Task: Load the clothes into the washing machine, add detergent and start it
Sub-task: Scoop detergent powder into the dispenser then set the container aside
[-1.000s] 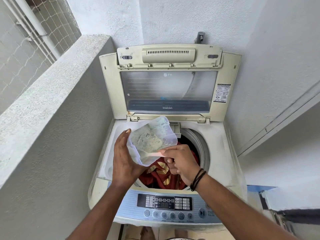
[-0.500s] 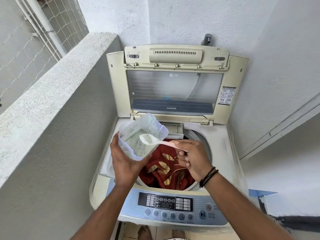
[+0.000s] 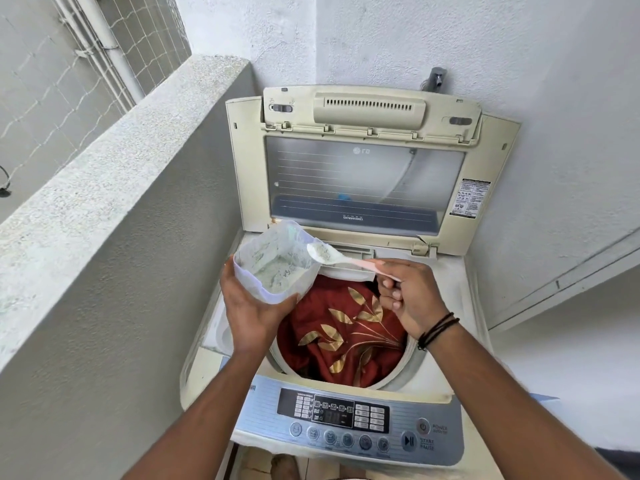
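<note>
- Washer [image 3: 446, 344]: cream plastic, smooth, dull and yellowed.
- Lid [image 3: 363, 178]: cream plastic frame around a clear, glossy window.
- Panel [image 3: 349, 415]: glossy pale blue plastic at 6 o'clock, with a dark shiny display.
- Cloth [image 3: 346, 327]: dark red fabric with a satin sheen and gold leaf print.
- Tub [image 3: 277, 261]: thin translucent plastic, dusted with matt, grainy powder.
- Spoon [image 3: 343, 259]: smooth pale plastic.
- Wall [image 3: 104, 271]: rough, matt plaster at 9 o'clock.
- Tap [image 3: 434, 77]: shiny metal at 1 o'clock.
- Bands [image 3: 438, 329]: dark cord on the wrist.
</note>
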{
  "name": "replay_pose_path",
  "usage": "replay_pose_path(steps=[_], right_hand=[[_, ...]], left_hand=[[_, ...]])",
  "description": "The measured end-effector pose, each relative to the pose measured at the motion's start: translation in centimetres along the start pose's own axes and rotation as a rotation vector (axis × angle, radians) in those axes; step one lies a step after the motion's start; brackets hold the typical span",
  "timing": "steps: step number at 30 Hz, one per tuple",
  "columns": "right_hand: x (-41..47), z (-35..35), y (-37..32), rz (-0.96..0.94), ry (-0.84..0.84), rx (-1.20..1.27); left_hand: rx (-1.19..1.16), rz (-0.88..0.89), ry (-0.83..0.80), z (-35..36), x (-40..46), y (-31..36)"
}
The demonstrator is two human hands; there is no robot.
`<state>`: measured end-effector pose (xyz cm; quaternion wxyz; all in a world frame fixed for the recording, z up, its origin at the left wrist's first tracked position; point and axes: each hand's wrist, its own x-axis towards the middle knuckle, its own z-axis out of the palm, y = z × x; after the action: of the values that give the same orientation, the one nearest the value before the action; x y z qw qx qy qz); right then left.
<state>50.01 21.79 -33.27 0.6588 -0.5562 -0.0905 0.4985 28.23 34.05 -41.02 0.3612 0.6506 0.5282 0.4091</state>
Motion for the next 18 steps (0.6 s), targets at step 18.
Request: replay_pose_path(steps=[18], right_hand=[[8.1, -6.8, 0.2, 0.013, 0.142, -0.156]], left_hand=[[0.052, 0.013, -0.07, 1.9, 0.0, 0.3]])
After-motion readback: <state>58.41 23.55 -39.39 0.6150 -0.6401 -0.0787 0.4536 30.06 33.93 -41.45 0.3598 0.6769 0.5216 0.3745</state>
